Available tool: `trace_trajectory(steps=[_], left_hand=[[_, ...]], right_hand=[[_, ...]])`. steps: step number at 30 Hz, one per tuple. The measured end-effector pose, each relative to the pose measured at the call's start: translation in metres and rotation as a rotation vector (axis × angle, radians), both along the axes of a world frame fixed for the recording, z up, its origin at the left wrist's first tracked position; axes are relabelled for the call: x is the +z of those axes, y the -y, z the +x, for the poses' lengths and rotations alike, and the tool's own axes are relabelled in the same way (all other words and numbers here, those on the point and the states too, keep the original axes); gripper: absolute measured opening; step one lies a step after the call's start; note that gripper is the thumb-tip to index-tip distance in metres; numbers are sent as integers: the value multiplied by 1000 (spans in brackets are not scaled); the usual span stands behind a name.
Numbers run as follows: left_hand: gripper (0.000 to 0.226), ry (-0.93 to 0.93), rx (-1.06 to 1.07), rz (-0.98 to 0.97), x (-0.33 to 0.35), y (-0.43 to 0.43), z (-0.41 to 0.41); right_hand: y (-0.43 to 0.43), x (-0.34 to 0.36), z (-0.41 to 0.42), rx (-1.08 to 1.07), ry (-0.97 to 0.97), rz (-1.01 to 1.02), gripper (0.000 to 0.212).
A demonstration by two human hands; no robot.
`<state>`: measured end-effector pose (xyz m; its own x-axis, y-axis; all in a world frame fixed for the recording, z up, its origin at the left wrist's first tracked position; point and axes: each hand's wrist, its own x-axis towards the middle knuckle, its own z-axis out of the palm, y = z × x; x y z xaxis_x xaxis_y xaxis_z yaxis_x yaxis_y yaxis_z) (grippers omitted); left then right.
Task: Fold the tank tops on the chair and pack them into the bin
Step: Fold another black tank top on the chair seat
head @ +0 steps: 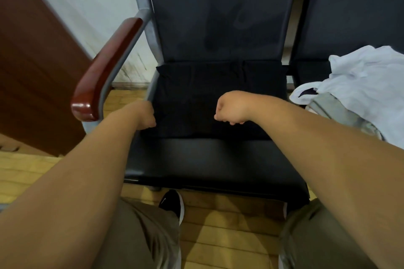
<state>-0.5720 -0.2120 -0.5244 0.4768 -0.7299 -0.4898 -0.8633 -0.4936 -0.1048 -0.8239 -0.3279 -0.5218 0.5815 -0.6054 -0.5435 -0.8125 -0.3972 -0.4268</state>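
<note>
Black tank top [218, 94] lies spread flat on the chair seat [207, 159], its top edge against the backrest at 12 o'clock and bare seat showing at 6 o'clock. Your left hand [146, 116] is at its 8 o'clock edge, fingers curled onto the cloth as if grasping the side for a fold. Your right hand [231, 108] sits clenched near the middle, toward 4 o'clock; the dark cloth hides whether those fingers [235, 123] hold any fabric. Folding looks barely begun, with no crease made yet. At 3 o'clock a heap of pale garments [367, 76] sits on the next seat, likely more to fold, and no bin is in view.
</note>
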Motion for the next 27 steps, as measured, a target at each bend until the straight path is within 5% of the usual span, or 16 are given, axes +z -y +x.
trace_trajectory(steps=[5, 11, 16, 23, 27], left_hand=[[47, -124, 128, -98, -10, -10, 17], [21, -374, 428, -254, -17, -9, 40], [20, -380, 422, -404, -11, -8, 42], [20, -452, 527, -248, -17, -17, 46], [44, -477, 453, -190, -17, -18, 49]], right_hand=[[-6, -7, 27, 34, -46, -10, 27], [-10, -17, 50, 37, -80, -16, 25], [-12, -22, 66, 20, -99, -26, 22], [-13, -27, 86, -70, 13, -107, 28], [-14, -29, 104, -160, 174, -177, 28]])
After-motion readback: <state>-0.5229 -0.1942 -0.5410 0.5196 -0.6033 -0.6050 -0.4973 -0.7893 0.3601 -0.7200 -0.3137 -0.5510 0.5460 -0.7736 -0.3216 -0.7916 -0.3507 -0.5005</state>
